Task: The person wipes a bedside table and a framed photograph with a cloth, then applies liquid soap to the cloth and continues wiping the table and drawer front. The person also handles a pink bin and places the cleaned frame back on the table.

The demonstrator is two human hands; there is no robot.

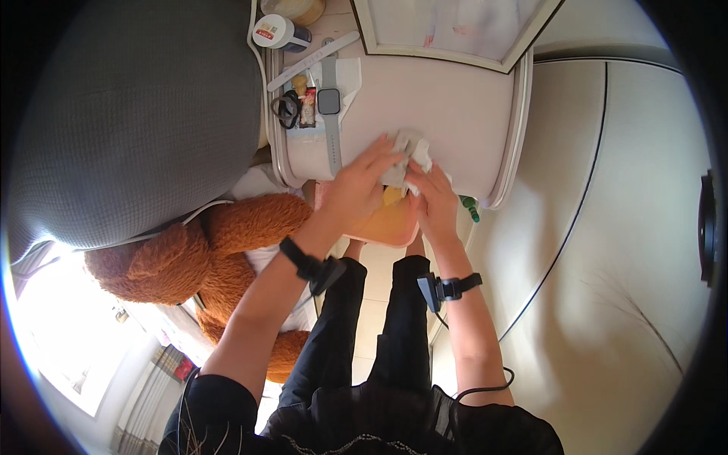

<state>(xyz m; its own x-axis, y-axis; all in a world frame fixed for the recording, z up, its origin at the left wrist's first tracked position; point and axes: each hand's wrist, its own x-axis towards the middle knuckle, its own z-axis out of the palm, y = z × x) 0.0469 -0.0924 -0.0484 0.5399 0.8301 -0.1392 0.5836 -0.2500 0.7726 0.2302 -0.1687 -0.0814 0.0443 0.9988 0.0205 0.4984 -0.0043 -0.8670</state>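
Both my hands meet at the near edge of a pale pink tabletop [438,96], on a crumpled whitish tissue or cloth [406,151]. My left hand [364,179] lies at its left side with the fingers stretched over it. My right hand [435,193] pinches its right side with bent fingers. Both are slightly blurred. Below them, lower than the tabletop, is a pink bin or tray [392,227] with something yellow in it, partly hidden by my hands. A smartwatch with a grey band [329,102] lies to the left of my hands.
A nail file [313,61], a lidded jar [281,34], black hair ties [289,109] and a small wrapped packet [307,108] lie at the tabletop's left. A framed picture [455,48] stands at the back. A brown plush toy [227,244] is at left, a green bottle [470,208] at right.
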